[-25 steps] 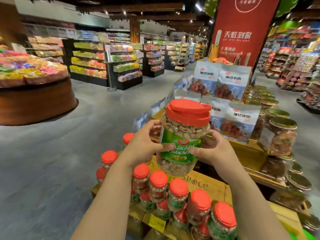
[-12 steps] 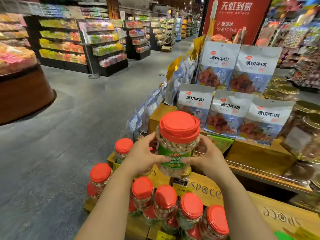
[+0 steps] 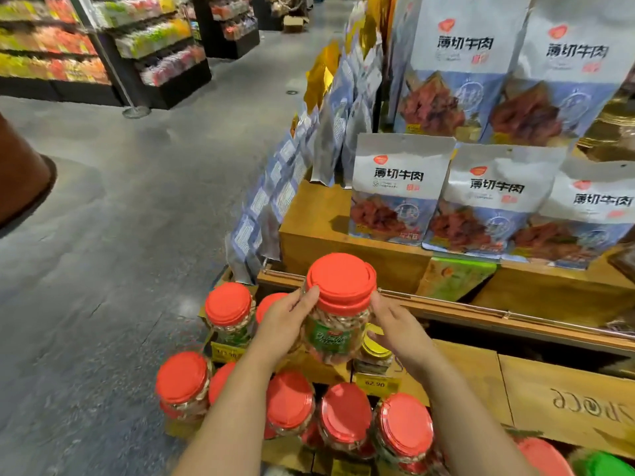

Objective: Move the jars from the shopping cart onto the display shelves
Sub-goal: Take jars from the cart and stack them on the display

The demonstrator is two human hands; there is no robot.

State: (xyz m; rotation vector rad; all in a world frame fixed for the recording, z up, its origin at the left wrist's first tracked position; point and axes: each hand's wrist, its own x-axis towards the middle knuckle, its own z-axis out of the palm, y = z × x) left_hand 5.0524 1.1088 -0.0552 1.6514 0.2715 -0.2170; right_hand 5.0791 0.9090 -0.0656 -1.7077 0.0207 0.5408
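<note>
Red-lidded clear plastic pistachio jar [image 3: 338, 310] stands upright, clasped between both hands (left [image 3: 281, 326], right [image 3: 400, 329]), wooden shelf [image 3: 474, 379] gap at six o'clock.

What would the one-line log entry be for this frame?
phase: placing | held: pistachio jar | left hand and right hand grip its sides | above wooden shelf | not yet set down

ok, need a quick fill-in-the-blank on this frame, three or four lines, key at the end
1. The held jar has a ____ lid.
2. ____ hands grip it: the left hand and the right hand.
3. The yellow price tag below it reads ____.
4. The white bags stand on the tier ____ the jar.

Missing words: red; two; 62.90; above
</note>
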